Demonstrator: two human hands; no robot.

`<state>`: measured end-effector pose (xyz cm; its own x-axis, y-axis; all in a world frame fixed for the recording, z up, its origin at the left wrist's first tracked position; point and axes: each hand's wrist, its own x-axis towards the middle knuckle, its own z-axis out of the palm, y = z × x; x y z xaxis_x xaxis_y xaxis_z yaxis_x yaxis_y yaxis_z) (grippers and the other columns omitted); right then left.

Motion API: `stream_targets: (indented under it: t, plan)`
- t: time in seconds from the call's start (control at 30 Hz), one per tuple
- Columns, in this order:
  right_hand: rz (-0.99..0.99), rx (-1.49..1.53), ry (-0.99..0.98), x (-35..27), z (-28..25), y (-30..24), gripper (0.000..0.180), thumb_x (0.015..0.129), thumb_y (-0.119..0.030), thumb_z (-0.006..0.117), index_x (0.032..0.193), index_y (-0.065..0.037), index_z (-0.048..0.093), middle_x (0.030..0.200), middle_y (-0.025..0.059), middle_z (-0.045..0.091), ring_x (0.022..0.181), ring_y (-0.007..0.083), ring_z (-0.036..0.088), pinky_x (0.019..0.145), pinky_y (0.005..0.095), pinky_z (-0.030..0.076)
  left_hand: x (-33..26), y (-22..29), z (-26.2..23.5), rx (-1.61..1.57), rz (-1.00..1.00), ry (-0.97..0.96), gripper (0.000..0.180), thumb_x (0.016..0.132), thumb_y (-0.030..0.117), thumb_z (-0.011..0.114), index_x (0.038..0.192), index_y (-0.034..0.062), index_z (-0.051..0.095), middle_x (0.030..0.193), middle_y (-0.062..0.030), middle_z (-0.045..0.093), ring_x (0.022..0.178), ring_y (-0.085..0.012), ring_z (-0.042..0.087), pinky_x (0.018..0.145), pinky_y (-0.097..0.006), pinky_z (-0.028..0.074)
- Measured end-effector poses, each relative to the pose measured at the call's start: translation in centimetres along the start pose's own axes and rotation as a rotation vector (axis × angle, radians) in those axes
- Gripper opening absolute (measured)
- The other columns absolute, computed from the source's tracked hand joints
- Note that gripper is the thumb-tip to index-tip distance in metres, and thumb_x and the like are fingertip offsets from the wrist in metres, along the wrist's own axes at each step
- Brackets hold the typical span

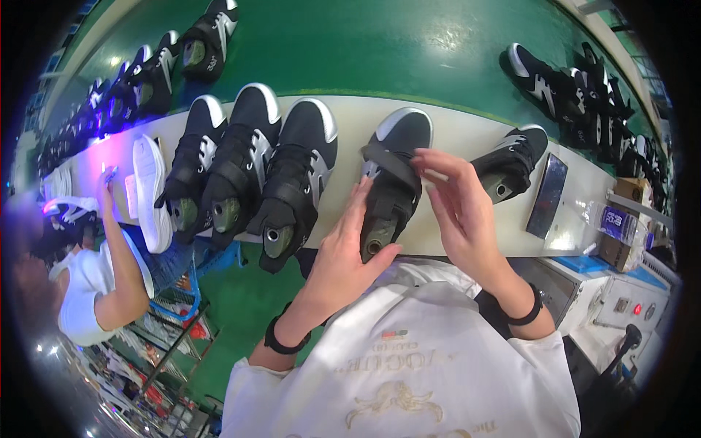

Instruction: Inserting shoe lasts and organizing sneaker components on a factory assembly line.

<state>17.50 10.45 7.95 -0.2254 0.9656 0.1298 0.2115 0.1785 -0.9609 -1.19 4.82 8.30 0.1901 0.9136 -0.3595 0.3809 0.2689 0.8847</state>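
Observation:
In front of me on the white bench stands a black and silver shoe upper on a green last, toe pointing away. A black strap crosses its instep at a slant. My left hand lies along the shoe's left side, fingers stretched out and thumb reaching across toward the heel. Beside its right edge, my right hand has its fingers apart and gently bent, fingertips close to the strap's end. Whether they touch it I cannot tell.
Three similar shoes line up to the left, beside a white sole. On the right are another shoe and a dark phone-like slab. More shoes stand on the green surface beyond. A person in white works at left.

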Motion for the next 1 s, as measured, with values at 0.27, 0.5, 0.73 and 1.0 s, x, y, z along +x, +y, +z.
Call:
stream_targets:
  t: [0.27, 0.5, 0.73, 1.0]
  plan:
    - [0.850, 0.709, -0.595, 2.1, -3.7, -1.8, 0.035, 0.099, -0.023, 0.063, 0.126, -0.001, 0.056, 0.088, 0.0066, 0.064, 0.071, 0.0122, 0.059, 0.061, 0.0307, 0.050, -1.1, -1.4, -0.9, 0.018, 0.109, 0.021, 0.089, 0.081, 0.012, 0.075, 0.154, 0.0061, 0.026, 0.148, -0.0226, 0.043, 0.134, -0.0363, 0.048, 0.108, -0.041, 0.042]
    - [-0.298, -0.459, -0.448, 2.0, 0.9, -1.6, 0.046, 0.086, -0.030, 0.070, 0.122, -0.002, 0.060, 0.119, 0.0147, 0.060, 0.105, 0.0311, 0.056, 0.093, 0.0453, 0.045, 1.4, -1.5, -0.2, 0.010, 0.125, -0.067, 0.099, 0.079, 0.017, 0.080, 0.156, 0.0074, 0.019, 0.158, -0.0234, 0.027, 0.141, -0.0412, 0.037, 0.111, -0.046, 0.040]
    - [-0.037, 0.028, -0.107, -0.8, 3.5, -0.4, 0.015, 0.086, -0.013, 0.064, 0.095, -0.001, 0.068, 0.087, 0.0110, 0.068, 0.089, 0.0320, 0.065, 0.098, 0.0461, 0.044, 2.3, -1.9, 1.0, -0.104, 0.215, 0.098, 0.100, 0.074, 0.006, 0.081, 0.156, 0.0060, 0.023, 0.157, -0.0309, 0.024, 0.138, -0.0411, 0.043, 0.105, -0.043, 0.046]
    - [-0.082, -0.339, -0.164, -2.2, -0.6, -0.8, 0.065, 0.071, -0.004, 0.079, 0.129, 0.002, 0.051, 0.126, 0.0212, 0.054, 0.117, 0.0384, 0.051, 0.098, 0.0462, 0.045, 1.5, -2.5, 1.0, -0.564, 0.191, 0.078, 0.076, 0.081, -0.005, 0.071, 0.150, 0.0037, 0.040, 0.161, -0.0217, 0.025, 0.147, -0.0292, 0.031, 0.114, -0.038, 0.036]
